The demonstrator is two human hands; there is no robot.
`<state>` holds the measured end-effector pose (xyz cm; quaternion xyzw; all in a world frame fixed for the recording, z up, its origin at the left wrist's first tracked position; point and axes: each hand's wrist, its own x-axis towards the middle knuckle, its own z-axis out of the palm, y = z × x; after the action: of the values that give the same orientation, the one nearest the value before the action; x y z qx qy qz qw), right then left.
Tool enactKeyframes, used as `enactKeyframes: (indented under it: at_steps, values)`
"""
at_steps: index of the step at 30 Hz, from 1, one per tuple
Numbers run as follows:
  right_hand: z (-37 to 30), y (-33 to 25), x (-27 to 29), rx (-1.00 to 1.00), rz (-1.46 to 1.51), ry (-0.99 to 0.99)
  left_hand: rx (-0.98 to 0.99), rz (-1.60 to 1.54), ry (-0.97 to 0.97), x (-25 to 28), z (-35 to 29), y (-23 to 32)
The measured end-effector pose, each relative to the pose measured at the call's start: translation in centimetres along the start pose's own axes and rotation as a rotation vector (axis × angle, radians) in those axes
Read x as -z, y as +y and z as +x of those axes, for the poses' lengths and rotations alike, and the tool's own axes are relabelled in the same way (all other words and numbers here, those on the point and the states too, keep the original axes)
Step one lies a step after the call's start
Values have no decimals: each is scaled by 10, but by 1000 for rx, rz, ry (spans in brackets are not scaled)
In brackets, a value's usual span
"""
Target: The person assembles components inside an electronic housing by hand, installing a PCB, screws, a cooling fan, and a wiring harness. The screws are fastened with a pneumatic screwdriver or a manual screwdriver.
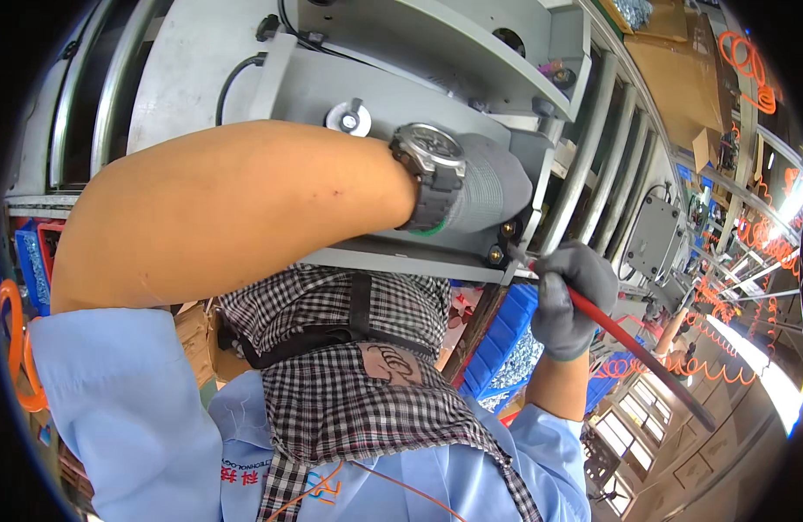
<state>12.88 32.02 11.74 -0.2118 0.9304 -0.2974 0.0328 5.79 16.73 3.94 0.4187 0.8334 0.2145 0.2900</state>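
Note:
My left arm reaches across the grey metal housing point(375, 97), a black watch point(432, 148) on its wrist. My left hand point(490, 183), in a grey knit glove, lies inside the housing's near right corner; its fingers are hidden. My right hand point(572, 300), in a dark grey glove, is closed around a long red-handled tool point(623, 333). The tool slants, its dark metal end at the corner and its other end sticking out to the lower right. Beside that metal end sit two brass-centred black fittings, the nearer fitting point(495, 256) close to the housing's edge.
The housing rests on a conveyor with metal rollers point(584, 165). Blue bins point(506, 344) with small metal parts stand below the conveyor's edge. A grey boxy unit point(652, 237) lies farther right. Cardboard point(671, 78) is at the upper right, with coiled orange hoses point(749, 70) beyond.

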Motion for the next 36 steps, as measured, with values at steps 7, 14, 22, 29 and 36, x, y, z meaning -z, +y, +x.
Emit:
enactKeyframes:
  at_steps: [7,14,22,29,36]
  values:
    - [-10,-5,9,-163,108,196,-164,-14,62,-10,18,-2]
    - [10,15,-9,27,-208,-110,-93,-80,106,4,10,-6]
    - [7,13,-17,25,-158,-273,-95,-30,123,-13,3,-8]
    - [10,-3,-8,-39,-110,-300,-78,53,12,8,-10,-3]
    - [-25,50,-40,-140,99,217,-218,-42,363,-22,14,-8]
